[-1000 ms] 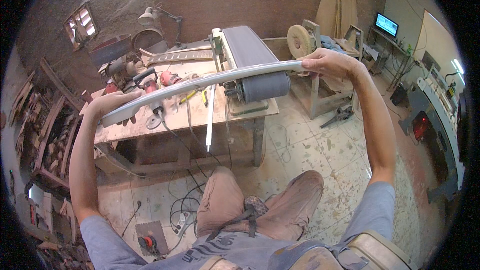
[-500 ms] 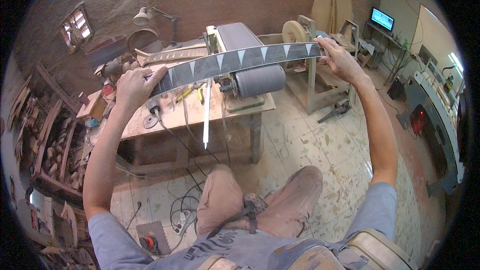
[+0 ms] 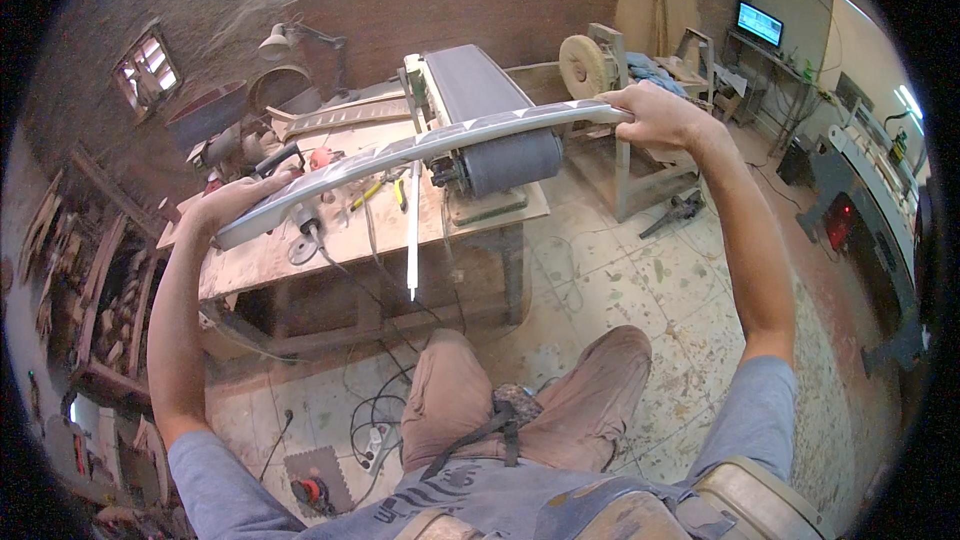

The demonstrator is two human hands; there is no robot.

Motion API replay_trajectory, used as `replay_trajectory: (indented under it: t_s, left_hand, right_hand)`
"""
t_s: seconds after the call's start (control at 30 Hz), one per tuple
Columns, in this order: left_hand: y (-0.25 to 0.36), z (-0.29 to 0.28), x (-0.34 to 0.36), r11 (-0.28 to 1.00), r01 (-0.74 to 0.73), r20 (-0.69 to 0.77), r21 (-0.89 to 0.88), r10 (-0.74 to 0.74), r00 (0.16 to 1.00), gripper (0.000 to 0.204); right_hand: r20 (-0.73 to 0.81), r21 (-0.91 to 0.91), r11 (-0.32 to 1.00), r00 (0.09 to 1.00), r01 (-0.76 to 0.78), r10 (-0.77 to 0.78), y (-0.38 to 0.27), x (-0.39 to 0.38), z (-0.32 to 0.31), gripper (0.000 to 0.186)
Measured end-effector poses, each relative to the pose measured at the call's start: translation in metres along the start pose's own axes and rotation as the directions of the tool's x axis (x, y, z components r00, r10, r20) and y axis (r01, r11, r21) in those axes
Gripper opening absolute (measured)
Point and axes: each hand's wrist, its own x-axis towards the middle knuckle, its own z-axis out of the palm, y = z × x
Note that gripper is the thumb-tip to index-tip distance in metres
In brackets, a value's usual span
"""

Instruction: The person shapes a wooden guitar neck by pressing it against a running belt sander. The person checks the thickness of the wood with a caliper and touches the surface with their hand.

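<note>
A long, slightly curved strip (image 3: 400, 156) with a pale edge and pale triangles on its dark face spans the view. My left hand (image 3: 240, 202) grips its left end above the workbench, and my right hand (image 3: 660, 118) pinches its right end. The strip's middle passes in front of a belt sander (image 3: 470, 80), just above its grey front drum (image 3: 500, 165); I cannot tell if they touch. Pliers (image 3: 362, 195), a power tool with a round pad (image 3: 305, 248) and a long white bar (image 3: 413, 240) are on the bench (image 3: 245, 270).
A lamp (image 3: 275, 40) stands at the back. Right of the sander is a round wheel (image 3: 578, 75) on a frame. A monitor (image 3: 760, 25) and a large machine (image 3: 860, 220) are farther right. Wood offcuts (image 3: 90, 290) crowd the left; cables (image 3: 375, 405) lie on the floor.
Half a second ago the strip was tipped with its dark triangle face toward me; it has rolled back to show mostly its pale edge. My left hand has moved down and leftward.
</note>
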Motion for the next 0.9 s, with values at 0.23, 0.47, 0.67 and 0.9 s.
replay_trajectory:
  t_s: [0.23, 0.47, 0.67, 0.9]
  left_hand:
    - [-0.025, 0.004, -0.001, 0.903, -0.336, -0.379, 0.269, 0.42, 0.825, 0.071]
    - [-0.016, 0.025, -0.017, 0.825, -0.279, -0.619, 0.491, 0.556, 0.555, 0.052]
    - [0.011, 0.038, -0.024, 0.738, -0.229, -0.628, 0.635, 0.665, 0.403, 0.047]
    - [0.057, 0.039, -0.017, 0.895, -0.344, -0.312, 0.284, 0.426, 0.849, 0.062]
  right_hand:
    - [-0.312, -0.259, 0.963, 0.95, -0.076, -0.009, -0.016, 0.012, 0.056, 0.057]
    - [-0.724, -0.414, 0.894, 0.658, -0.174, -0.207, 0.001, 0.025, 0.089, 0.05]
    - [-0.717, -0.332, 0.913, 0.693, -0.235, -0.082, 0.044, 0.021, 0.089, 0.073]
    - [-0.539, -0.193, 0.973, 0.842, -0.124, 0.001, 0.065, -0.002, 0.06, 0.058]
